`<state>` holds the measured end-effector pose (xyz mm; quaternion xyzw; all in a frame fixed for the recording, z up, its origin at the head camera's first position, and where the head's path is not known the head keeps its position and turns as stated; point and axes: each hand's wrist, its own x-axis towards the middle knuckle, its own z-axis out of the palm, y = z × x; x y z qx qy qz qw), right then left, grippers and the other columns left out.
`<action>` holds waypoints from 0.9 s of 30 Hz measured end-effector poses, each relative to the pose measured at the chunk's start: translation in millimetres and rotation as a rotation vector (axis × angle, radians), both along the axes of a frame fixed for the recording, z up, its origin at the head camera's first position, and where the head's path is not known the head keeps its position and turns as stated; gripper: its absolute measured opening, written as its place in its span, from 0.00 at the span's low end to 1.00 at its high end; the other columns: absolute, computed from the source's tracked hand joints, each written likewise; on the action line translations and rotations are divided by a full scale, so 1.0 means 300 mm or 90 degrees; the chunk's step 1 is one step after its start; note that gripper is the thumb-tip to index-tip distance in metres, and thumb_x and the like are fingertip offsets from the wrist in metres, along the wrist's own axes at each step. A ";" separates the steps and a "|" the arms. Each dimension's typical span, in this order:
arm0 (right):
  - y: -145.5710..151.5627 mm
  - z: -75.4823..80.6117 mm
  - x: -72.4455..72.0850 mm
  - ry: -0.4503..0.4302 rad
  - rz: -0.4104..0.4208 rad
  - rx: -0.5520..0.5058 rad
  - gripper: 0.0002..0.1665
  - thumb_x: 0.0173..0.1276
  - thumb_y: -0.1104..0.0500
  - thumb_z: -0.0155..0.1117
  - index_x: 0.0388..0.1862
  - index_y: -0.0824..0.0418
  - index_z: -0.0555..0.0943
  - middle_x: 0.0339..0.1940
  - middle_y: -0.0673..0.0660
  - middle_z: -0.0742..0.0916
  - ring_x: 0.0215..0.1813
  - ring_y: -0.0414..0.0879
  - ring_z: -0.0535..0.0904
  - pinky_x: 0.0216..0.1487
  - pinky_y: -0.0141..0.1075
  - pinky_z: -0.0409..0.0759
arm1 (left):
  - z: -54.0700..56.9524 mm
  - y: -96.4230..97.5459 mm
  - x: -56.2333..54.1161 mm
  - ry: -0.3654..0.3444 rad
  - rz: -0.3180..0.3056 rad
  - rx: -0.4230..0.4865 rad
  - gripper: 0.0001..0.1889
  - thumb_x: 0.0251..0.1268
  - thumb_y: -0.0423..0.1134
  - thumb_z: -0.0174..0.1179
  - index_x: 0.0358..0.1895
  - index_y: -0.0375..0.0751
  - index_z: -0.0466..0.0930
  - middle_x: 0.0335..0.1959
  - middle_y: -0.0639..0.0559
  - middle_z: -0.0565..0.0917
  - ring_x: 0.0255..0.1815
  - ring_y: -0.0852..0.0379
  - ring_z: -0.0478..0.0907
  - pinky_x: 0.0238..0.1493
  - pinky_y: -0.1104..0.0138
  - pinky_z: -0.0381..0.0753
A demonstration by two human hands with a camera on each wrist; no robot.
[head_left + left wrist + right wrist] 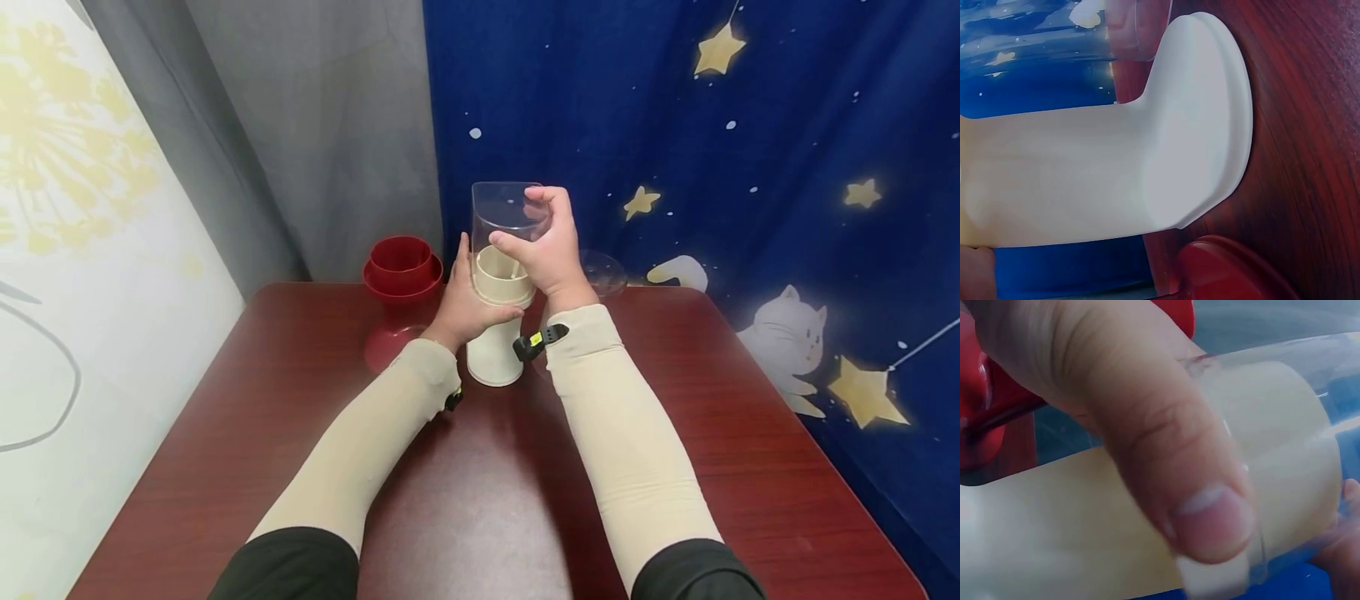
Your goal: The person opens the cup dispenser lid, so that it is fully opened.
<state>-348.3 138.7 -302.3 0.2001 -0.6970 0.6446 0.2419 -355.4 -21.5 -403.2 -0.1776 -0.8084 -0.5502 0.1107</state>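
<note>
A cream pedestal base (pixel 495 358) with a flared foot and a round collar is in the middle of the table; I cannot tell whether its foot touches the wood. My left hand (pixel 465 312) grips it just under the collar, and the left thumb (pixel 1166 437) lies across that joint in the right wrist view. Over the collar sits a clear plastic cylinder (pixel 491 200), open at the top. My right hand (pixel 555 250) holds this cylinder from the right side, thumb in front and fingers behind. The left wrist view shows the base's foot (pixel 1191 119) close up.
Left of the base stands a similar red base (pixel 405 283) with a wide collar. Another clear container (pixel 606 271) stands behind my right wrist, partly hidden. A grey curtain (pixel 322 125) and a blue star-patterned curtain (pixel 570 100) hang behind the dark red table (pixel 465 517).
</note>
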 end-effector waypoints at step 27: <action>0.087 0.214 0.171 0.047 0.061 -0.065 0.45 0.48 0.50 0.87 0.61 0.55 0.72 0.67 0.58 0.78 0.70 0.54 0.74 0.68 0.45 0.81 | -0.005 -0.014 -0.039 0.128 0.020 -0.058 0.61 0.37 0.47 0.90 0.79 0.52 0.60 0.72 0.38 0.70 0.71 0.43 0.71 0.70 0.50 0.78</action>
